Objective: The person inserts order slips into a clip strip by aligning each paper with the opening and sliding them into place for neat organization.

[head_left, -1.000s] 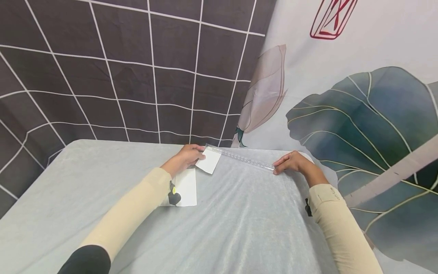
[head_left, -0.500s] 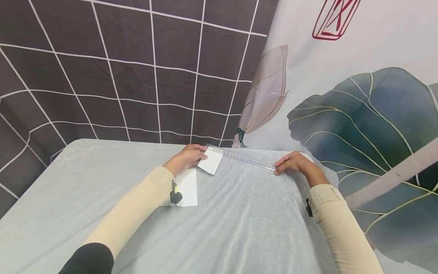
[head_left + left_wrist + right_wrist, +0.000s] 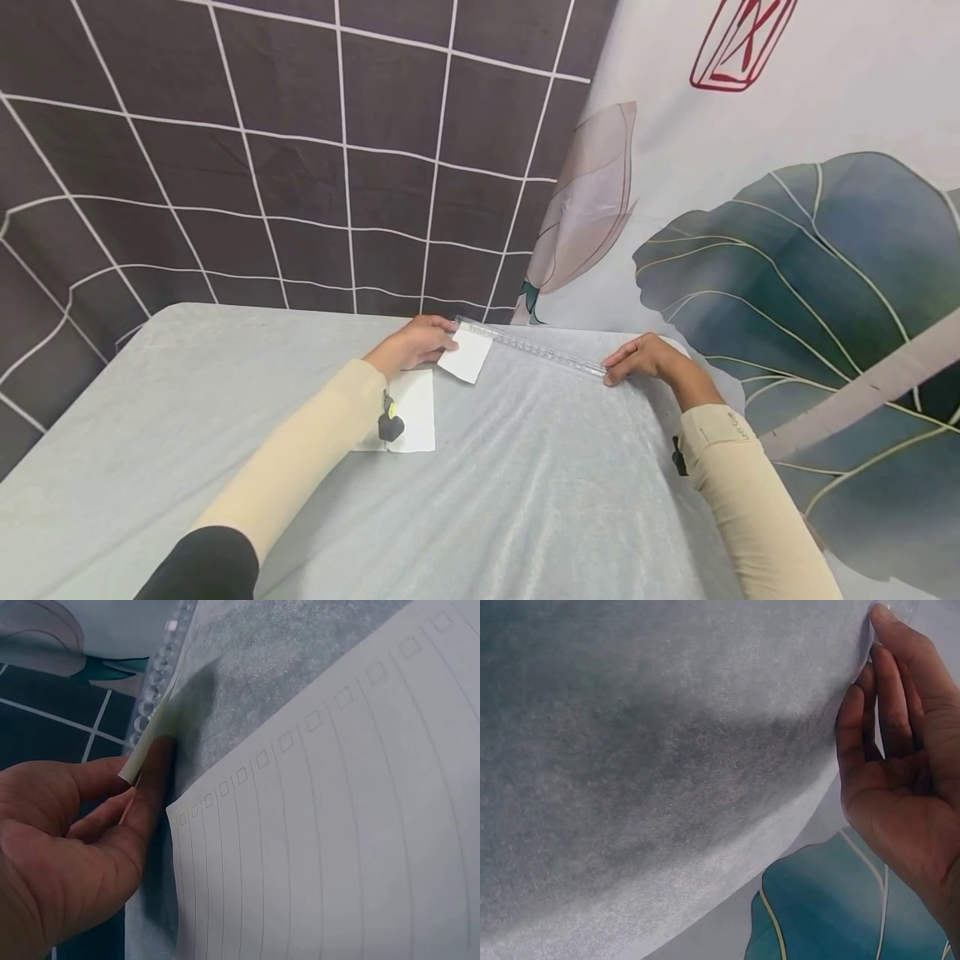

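My left hand (image 3: 422, 341) pinches the left edge of a small white piece of paper (image 3: 465, 354). That paper overlaps the far left end of a long, clear plastic ruler (image 3: 551, 354); whether the fingers also grip the ruler is hard to tell. The ruler slants down to the right, and my right hand (image 3: 643, 358) pinches its other end between thumb and fingers. In the left wrist view the ruler (image 3: 159, 671) shows a row of round shapes along it. White lined paper with small checkboxes (image 3: 337, 810) lies beneath my left wrist, partly hidden by it in the head view.
A pale grey velvety cloth (image 3: 525, 500) covers the table, whose far edge lies just beyond both hands. Behind it hangs a dark cloth with white grid lines (image 3: 285, 167). To the right is a white hanging printed with large leaves (image 3: 810, 250).
The whole head view shifts slightly to the right. Both hands keep their hold, and the small paper and the ruler stay in almost the same position between them.
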Demonstrator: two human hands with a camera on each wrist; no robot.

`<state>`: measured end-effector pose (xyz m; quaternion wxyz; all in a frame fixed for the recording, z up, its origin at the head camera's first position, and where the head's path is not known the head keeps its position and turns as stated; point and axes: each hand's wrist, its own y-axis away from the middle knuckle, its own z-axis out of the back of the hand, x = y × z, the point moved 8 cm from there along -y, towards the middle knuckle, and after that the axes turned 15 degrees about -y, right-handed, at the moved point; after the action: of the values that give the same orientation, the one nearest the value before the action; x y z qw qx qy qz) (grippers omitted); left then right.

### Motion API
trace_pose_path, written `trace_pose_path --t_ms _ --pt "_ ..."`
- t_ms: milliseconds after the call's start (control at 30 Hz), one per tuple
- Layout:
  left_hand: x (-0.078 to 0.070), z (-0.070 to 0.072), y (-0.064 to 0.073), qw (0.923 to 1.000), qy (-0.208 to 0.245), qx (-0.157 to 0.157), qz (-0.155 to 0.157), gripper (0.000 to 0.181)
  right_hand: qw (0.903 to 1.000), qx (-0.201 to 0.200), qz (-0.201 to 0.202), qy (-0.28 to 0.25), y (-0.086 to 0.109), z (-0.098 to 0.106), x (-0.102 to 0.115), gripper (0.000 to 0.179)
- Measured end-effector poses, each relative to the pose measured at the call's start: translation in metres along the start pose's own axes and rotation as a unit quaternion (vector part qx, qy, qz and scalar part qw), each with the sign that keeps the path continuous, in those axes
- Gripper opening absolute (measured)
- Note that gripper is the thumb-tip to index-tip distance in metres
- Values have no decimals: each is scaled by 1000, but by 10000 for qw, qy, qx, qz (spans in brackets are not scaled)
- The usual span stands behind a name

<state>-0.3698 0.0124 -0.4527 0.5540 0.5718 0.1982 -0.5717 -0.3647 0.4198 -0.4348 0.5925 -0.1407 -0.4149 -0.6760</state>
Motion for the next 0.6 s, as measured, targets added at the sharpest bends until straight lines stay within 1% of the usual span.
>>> trace_pose_path --t_ms 267,500,600 --pt "-2 -8 1 9999 -84 72 10 60 9999 76 0 151 0 -1 3 35" --pt "-3 -14 -1 9999 -20 103 17 59 9997 127 -12 202 -2 0 6 32" --pt "-3 -15 0 9999 18 123 67 59 9997 152 8 209 -2 0 6 32"
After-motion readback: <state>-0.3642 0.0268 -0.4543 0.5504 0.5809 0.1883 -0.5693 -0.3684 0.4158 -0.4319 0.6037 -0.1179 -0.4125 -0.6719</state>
